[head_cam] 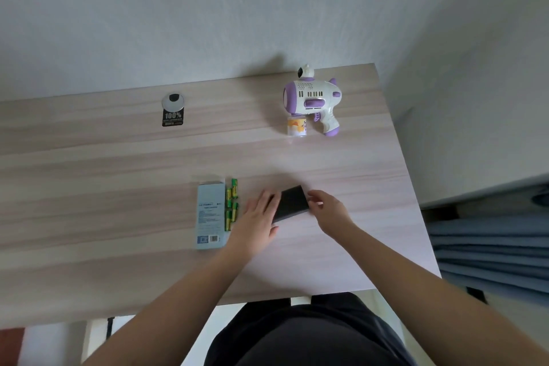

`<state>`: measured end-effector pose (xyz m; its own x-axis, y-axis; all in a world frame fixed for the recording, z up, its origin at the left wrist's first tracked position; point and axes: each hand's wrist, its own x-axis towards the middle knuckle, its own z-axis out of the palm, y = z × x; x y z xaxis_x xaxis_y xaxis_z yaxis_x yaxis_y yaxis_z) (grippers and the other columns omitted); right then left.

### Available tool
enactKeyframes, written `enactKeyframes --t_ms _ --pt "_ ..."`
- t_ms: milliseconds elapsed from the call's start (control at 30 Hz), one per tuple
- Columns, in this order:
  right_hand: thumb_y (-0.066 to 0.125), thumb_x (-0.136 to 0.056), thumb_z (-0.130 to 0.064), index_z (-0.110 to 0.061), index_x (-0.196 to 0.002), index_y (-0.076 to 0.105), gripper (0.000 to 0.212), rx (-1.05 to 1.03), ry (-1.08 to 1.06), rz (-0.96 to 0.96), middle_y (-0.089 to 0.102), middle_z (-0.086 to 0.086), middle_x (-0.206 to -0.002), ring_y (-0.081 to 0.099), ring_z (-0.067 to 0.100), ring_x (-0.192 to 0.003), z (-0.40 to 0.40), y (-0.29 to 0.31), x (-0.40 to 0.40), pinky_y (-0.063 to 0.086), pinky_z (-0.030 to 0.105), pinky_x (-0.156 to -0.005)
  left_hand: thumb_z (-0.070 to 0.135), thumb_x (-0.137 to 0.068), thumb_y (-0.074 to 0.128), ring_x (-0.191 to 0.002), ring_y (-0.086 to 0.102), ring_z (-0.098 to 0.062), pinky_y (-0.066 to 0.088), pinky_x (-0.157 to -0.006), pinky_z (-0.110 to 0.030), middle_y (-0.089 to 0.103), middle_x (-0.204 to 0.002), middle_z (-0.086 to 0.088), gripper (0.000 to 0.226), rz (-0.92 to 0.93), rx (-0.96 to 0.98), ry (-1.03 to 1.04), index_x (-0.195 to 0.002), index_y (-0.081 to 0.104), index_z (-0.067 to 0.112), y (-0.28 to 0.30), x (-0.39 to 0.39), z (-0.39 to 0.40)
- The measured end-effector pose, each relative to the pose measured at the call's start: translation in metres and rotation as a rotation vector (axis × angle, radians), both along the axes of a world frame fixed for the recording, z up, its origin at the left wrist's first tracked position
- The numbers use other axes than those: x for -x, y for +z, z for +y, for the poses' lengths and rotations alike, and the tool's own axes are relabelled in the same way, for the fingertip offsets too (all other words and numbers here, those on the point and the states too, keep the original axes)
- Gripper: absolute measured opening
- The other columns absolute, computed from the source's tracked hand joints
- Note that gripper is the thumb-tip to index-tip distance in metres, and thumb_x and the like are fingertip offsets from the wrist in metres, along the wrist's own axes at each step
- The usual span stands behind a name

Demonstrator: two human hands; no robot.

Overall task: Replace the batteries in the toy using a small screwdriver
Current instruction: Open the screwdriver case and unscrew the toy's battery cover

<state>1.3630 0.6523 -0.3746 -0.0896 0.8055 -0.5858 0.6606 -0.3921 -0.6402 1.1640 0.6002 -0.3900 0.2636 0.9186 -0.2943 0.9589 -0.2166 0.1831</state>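
A white and purple toy gun (312, 96) lies at the far right of the wooden table (118, 157), with a small printed bottle (297, 126) at its front. Several green batteries (231, 203) lie beside a pale blue pack (211, 214) in the middle. A black flat case (292, 202) rests on the table to the right of them. My left hand (255, 224) holds the case's left edge with fingers laid along it. My right hand (325, 211) pinches its right edge. No screwdriver is visible.
A round white and black object with a black "100%" tag (173, 110) sits at the back left. The table's right edge (410, 172) borders a wall, with blue folded fabric (490, 246) below. My dark-clothed lap (297, 333) is at the table's near edge.
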Motion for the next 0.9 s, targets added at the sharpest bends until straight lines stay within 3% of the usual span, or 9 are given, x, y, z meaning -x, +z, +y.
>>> enactKeyframes --t_ms 100,200,300,433,567,700,900 --pt "0.048 -0.098 -0.021 -0.019 -0.133 0.053 0.036 0.024 0.021 -0.017 0.061 0.003 -0.124 0.058 0.022 -0.108 0.001 -0.002 0.007 0.05 0.035 -0.091 0.037 -0.089 0.059 -0.135 0.037 -0.029 0.027 -0.112 -0.042 0.036 -0.15 -0.011 0.074 0.031 0.046 0.072 -0.149 0.025 0.01 0.001 0.003 0.006" --pt "0.048 -0.098 -0.024 -0.018 -0.129 0.056 0.033 0.055 -0.012 -0.007 0.061 0.001 -0.11 0.058 0.021 -0.096 0.001 -0.002 0.009 0.049 0.032 -0.079 0.033 -0.086 0.064 -0.124 0.049 -0.03 0.036 -0.105 -0.042 0.048 -0.14 -0.009 0.068 0.033 0.035 0.049 -0.144 0.037 0.009 0.004 0.005 0.01" --pt "0.048 -0.098 -0.027 -0.017 -0.126 0.057 0.032 0.062 -0.063 0.012 0.061 0.001 -0.107 0.057 0.02 -0.094 0.001 0.0 0.001 0.048 0.032 -0.077 0.032 -0.078 0.074 -0.115 0.058 -0.031 0.045 -0.095 -0.044 0.057 -0.132 -0.008 0.068 0.001 0.014 0.033 -0.137 0.048 0.009 0.003 0.001 0.013" --pt "0.051 -0.097 -0.03 -0.019 -0.125 0.054 0.03 0.099 -0.182 0.095 0.064 -0.002 -0.111 0.062 0.02 -0.094 0.0 0.002 -0.021 0.045 0.026 -0.068 0.029 -0.08 0.072 -0.121 0.053 -0.029 0.05 -0.09 -0.043 0.053 -0.135 -0.007 0.067 -0.1 0.012 0.0 -0.138 0.045 0.01 0.006 -0.016 0.019" --pt "0.055 -0.094 -0.028 -0.02 -0.119 0.055 0.026 0.116 -0.257 0.164 0.069 -0.004 -0.096 0.068 0.021 -0.089 0.002 0.003 -0.049 0.049 0.028 -0.07 0.026 -0.084 0.069 -0.128 0.045 -0.027 0.05 -0.093 -0.042 0.048 -0.14 -0.006 0.066 -0.182 0.027 -0.026 -0.142 0.041 0.01 0.01 -0.04 0.028" --pt "0.057 -0.093 -0.022 -0.013 -0.115 0.065 0.025 0.092 -0.246 0.173 0.071 0.003 -0.097 0.068 0.023 -0.089 0.001 0.001 -0.068 0.052 0.034 -0.081 0.025 -0.084 0.069 -0.128 0.044 -0.026 0.045 -0.096 -0.036 0.047 -0.14 -0.003 0.066 -0.192 0.001 -0.037 -0.142 0.041 0.011 0.009 -0.059 0.03" --pt "0.062 -0.091 -0.024 -0.012 -0.118 0.065 0.029 0.097 -0.28 0.178 0.07 0.0 -0.101 0.066 0.018 -0.094 0.004 -0.006 -0.075 0.05 0.029 -0.081 0.03 -0.087 0.064 -0.129 0.043 -0.025 0.027 -0.108 -0.038 0.044 -0.144 0.0 0.066 -0.126 -0.006 -0.02 -0.145 0.036 0.015 0.004 -0.071 0.03"
